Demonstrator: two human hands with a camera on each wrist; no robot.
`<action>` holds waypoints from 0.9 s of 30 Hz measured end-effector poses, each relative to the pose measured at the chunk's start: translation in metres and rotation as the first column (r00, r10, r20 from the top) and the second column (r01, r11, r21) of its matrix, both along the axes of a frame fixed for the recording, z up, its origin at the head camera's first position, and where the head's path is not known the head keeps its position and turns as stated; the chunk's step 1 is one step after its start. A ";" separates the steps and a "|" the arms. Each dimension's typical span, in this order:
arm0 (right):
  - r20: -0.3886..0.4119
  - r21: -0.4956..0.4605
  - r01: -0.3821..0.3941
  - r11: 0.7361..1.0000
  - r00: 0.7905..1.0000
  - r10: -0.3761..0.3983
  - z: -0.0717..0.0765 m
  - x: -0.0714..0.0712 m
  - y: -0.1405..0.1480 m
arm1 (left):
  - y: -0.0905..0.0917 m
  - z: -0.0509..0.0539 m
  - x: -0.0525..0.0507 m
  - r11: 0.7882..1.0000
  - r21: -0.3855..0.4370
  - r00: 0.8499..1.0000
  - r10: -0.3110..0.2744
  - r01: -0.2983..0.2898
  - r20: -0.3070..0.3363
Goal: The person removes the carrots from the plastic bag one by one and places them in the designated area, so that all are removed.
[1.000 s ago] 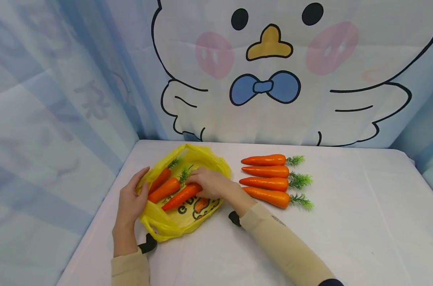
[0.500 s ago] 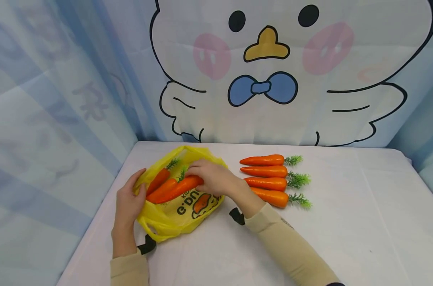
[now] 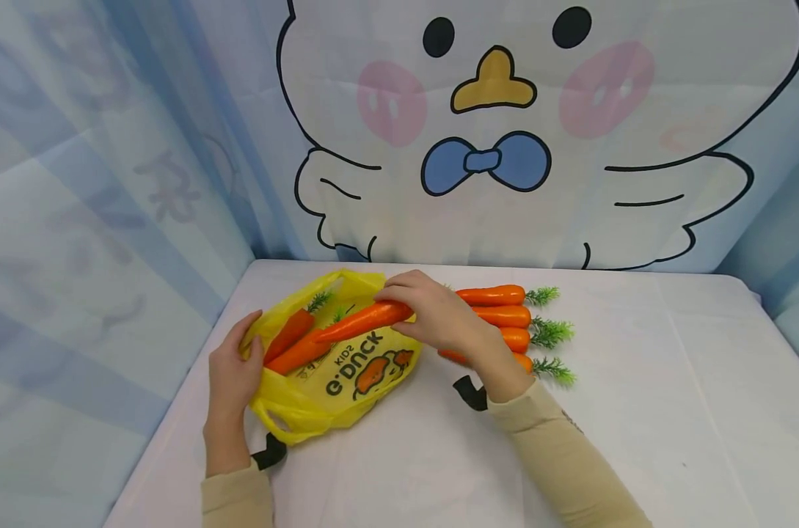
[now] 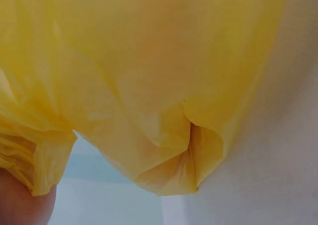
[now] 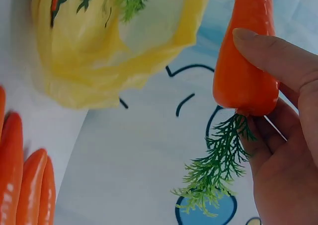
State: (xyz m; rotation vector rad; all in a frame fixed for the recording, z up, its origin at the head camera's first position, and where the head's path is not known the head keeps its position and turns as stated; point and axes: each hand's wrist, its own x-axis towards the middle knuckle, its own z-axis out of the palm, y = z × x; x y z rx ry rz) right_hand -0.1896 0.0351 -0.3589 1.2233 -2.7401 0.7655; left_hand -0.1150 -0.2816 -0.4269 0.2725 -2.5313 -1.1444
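In the head view a yellow plastic bag with printed lettering lies open at the left of the table. My left hand holds its left edge between thumb and fingers; the left wrist view is mostly filled by the bag, with a bit of a finger at the lower left. My right hand grips an orange toy carrot by its thick end, above the bag. Its green leafy top hangs free in the right wrist view. Two more carrots, one upper and one lower, lie inside the bag.
Right of the bag, several carrots lie in a row, such as the rearmost carrot, leaves pointing right. My right hand and wrist partly cover them. A white cloth covers the table. A cartoon curtain stands behind it.
My right hand has lifted the carrot out from among the others and moved it right and up. The left hand stays on the bag's edge.
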 end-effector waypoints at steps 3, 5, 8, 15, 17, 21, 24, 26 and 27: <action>-0.007 -0.034 0.028 0.999 1.000 -0.029 -0.001 0.000 0.015 | -0.001 0.000 0.000 1.000 0.005 1.000 0.006 -0.006 -0.011; -0.008 -0.055 0.045 0.997 0.999 -0.046 -0.001 0.000 0.026 | -0.002 -0.001 0.000 1.000 0.008 1.000 0.008 -0.008 -0.022; 0.000 -0.074 0.079 0.994 0.997 -0.079 -0.001 0.002 0.040 | -0.003 -0.002 0.000 1.000 0.013 0.999 0.013 -0.013 -0.034; 0.026 -0.088 0.186 0.979 0.983 -0.184 -0.001 0.004 0.074 | -0.004 -0.003 0.000 0.999 0.008 0.999 0.033 -0.032 -0.041; 0.034 -0.076 0.219 0.973 0.976 -0.217 -0.001 0.003 0.084 | -0.004 -0.002 0.000 0.999 0.014 0.999 0.036 -0.036 -0.037; 0.061 -0.041 0.279 0.960 0.959 -0.276 -0.003 0.002 0.101 | -0.004 -0.002 0.000 0.999 0.025 0.999 0.036 -0.035 -0.030; 0.090 -0.024 0.314 0.949 0.946 -0.310 -0.004 0.002 0.113 | -0.004 -0.003 -0.001 0.999 0.024 0.999 0.033 -0.033 -0.031; 0.099 -0.021 0.328 0.944 0.941 -0.325 -0.005 0.002 0.121 | -0.003 -0.003 -0.001 0.999 0.022 0.999 0.033 -0.032 -0.032; 0.100 -0.021 0.333 0.943 0.939 -0.330 -0.005 0.002 0.125 | -0.003 -0.004 -0.001 0.999 0.021 0.999 0.033 -0.033 -0.031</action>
